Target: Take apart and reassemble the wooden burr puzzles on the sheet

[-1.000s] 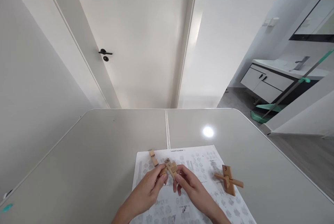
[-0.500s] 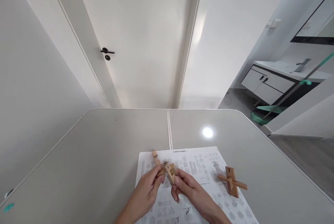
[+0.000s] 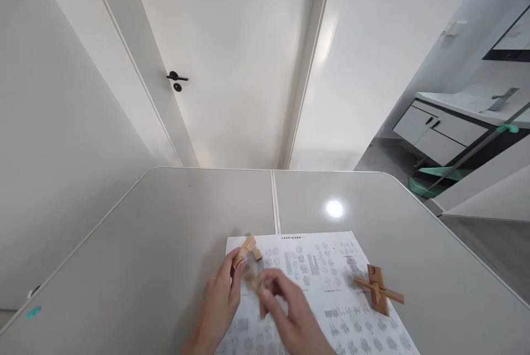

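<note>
Here | left grip [image 3: 219, 295] pinching wooden piece [image 3: 248, 243] | right grip [image 3: 286, 304] pinching blurred block [image 3: 254, 281] | crossed pieces [image 3: 376, 290]: E-like mark [image 3: 373, 270]

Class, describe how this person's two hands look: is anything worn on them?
The left hand and right hand are bare; no gloves, rings, bracelets or sleeves show. Blur hides finer detail on the right.

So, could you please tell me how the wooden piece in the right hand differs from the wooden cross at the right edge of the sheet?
The wooden piece is gripped by the right hand, while the wooden cross lies with no hand on it. The wooden piece is blurred, its shape unclear; the wooden cross is sharp, with a dark mark near one end. Both look wood-coloured.
</note>
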Demonstrator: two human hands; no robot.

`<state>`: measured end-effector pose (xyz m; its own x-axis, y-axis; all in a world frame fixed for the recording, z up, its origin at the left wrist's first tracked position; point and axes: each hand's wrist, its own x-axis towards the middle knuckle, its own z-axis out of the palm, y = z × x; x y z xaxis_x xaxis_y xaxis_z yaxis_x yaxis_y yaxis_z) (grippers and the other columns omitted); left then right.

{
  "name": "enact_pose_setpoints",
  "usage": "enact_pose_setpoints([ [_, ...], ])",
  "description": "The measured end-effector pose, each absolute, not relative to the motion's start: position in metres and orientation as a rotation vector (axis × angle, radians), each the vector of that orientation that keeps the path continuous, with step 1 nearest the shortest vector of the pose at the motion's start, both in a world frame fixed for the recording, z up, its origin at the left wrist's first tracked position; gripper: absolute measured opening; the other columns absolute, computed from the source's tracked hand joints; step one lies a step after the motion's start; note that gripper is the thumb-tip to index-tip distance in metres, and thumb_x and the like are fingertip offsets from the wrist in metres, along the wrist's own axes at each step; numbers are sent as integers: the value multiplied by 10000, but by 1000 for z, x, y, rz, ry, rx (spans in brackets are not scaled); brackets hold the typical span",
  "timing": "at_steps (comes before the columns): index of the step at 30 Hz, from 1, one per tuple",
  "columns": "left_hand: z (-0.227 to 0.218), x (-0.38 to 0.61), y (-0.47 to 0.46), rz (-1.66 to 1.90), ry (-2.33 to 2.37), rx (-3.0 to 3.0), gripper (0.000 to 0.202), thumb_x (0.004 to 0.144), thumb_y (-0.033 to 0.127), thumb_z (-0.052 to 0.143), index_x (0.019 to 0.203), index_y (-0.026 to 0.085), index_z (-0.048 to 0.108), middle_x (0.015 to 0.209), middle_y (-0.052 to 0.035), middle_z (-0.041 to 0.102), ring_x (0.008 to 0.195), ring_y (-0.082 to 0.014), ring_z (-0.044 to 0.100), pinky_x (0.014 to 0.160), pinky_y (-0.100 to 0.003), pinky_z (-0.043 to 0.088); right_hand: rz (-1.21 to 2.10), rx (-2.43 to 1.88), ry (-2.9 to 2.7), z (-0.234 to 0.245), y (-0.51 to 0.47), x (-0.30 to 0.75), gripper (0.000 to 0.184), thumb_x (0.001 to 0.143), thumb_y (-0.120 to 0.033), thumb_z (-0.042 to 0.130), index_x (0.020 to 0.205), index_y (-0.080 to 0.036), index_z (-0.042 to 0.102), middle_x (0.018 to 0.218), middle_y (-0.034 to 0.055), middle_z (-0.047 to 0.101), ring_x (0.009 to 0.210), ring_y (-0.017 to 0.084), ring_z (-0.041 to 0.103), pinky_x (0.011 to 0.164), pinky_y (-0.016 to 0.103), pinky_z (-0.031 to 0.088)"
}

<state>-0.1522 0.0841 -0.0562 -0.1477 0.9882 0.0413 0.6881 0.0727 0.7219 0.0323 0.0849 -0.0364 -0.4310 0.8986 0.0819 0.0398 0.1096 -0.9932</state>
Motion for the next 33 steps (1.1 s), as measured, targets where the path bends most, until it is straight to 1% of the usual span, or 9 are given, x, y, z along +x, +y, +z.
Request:
enact_pose_setpoints([
  [2,-60,-158,85,787,2030,1708,429,1040,477,337,1324,223,535,935,-60,763,805,-251,737,709,-336,543,1290,-1140,-1586,-47,98,36,353,1030,-552,436,1019,-233,588,830,39,650,726,206,611,693,312,471],
  [5,-70,-161,91,615,2218,1819,425,1038,428,343,1368,207,495,832,-53,762,762,-273,748,687,-353,523,1127,-1358,-1686,-67,119,42,335,1003,-554,473,921,-250,587,818,50,685,703,228,628,630,318,439],
  [9,-83,-158,102,488,2287,1959,425,1033,344,348,1416,182,436,826,-62,772,771,-276,752,720,-369,517,844,-1563,-1836,-85,134,38,221,1000,-416,478,853,-259,527,763,29,686,652,233,637,572,293,354],
  [14,-80,-156,108,396,2160,2014,447,1044,355,334,1434,142,384,797,-65,753,786,-283,749,690,-356,509,600,-1679,-2029,-86,144,19,168,994,-313,475,862,-230,535,807,51,702,643,222,660,537,275,261],
  [20,-67,-162,101,474,1908,2126,484,1007,345,425,1467,216,344,965,-78,740,891,-288,727,736,-364,519,672,-1478,-2055,-83,138,23,198,1010,-340,468,984,-236,635,897,56,699,715,226,680,574,288,381],
  [23,-65,-166,94,482,1893,2129,514,1003,351,434,1493,225,340,919,-57,715,872,-277,711,753,-371,522,749,-1359,-1958,-78,118,50,246,1024,-382,446,1057,-252,653,901,54,691,685,219,657,610,320,454],
  [25,-67,-170,87,507,1916,2107,519,1005,367,429,1499,226,352,863,-32,686,821,-259,695,742,-367,524,775,-1330,-1877,-74,99,79,249,1023,-418,466,1078,-273,661,919,65,696,736,237,663,642,341,491],
  [29,-71,-178,71,591,1929,2072,486,1000,398,425,1455,227,432,788,4,631,743,-225,665,719,-351,529,641,-1461,-1702,-68,65,160,260,966,-499,559,1074,-294,676,936,84,711,692,243,634,590,349,500],
  [33,-71,-172,61,667,1943,2053,427,999,393,424,1395,249,496,828,0,642,784,-219,678,739,-344,528,418,-1754,-1526,-68,51,235,370,948,-586,519,1067,-262,653,964,97,713,684,234,644,568,337,500],
])
